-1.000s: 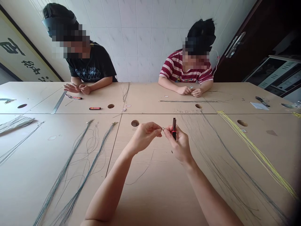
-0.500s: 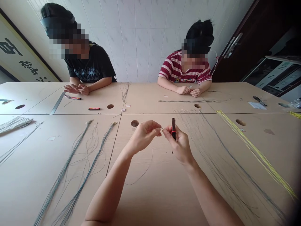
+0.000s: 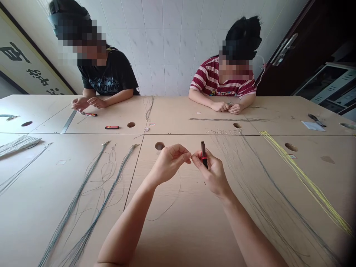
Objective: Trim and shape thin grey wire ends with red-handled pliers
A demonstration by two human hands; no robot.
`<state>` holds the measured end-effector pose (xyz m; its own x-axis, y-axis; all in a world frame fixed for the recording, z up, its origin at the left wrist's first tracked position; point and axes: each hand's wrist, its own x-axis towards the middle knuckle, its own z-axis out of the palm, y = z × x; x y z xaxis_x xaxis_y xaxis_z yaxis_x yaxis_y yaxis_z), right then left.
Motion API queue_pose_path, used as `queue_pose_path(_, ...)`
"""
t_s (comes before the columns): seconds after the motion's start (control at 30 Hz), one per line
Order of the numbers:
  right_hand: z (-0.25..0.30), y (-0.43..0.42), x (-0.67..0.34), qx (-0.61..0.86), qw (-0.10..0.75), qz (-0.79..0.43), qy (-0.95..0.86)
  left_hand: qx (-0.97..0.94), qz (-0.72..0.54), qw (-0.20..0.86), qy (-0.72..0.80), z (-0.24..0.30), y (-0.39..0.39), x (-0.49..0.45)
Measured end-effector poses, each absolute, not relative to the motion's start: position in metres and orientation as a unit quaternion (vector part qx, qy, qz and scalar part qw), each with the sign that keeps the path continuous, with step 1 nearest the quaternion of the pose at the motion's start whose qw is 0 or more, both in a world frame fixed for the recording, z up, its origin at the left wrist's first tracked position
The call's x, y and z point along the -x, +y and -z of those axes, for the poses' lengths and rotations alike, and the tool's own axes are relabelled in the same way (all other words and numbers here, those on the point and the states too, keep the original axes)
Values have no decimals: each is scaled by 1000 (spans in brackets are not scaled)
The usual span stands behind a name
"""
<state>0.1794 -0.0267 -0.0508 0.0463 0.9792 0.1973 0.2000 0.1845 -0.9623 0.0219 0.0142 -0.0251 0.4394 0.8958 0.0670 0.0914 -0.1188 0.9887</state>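
Observation:
Over the middle of the wooden table (image 3: 194, 230), my left hand (image 3: 168, 163) pinches the end of a thin grey wire (image 3: 169, 204) that trails down onto the table. My right hand (image 3: 213, 172) is closed around a small black and red tool (image 3: 204, 154) that stands upright. Its thumb and forefinger meet my left fingertips at the wire's end. Both hands hover just above the tabletop, close together.
Bundles of grey wire (image 3: 91, 193) lie to the left, more grey strands (image 3: 278, 200) and a yellow bundle (image 3: 303, 181) to the right. Two people sit opposite, hands on the table. A round hole (image 3: 159, 145), a red-black tool (image 3: 112, 127) and a metal ruler (image 3: 68, 121) lie beyond.
My hands have stayed together, shifting very slightly. The view has tilted a little. The person at the far left has moved their hands apart.

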Motion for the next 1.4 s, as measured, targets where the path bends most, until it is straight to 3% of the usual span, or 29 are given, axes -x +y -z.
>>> queue_pose_path(0.43, 48, -31, -184, 515, 510, -393, -567, -655, -382, 521, 391, 21, 12, -22)
queue_pose_path(1.4, 43, -32, -188, 479, 523, -392, -586, -587, -332, 672, 307, 22, 15, -22)
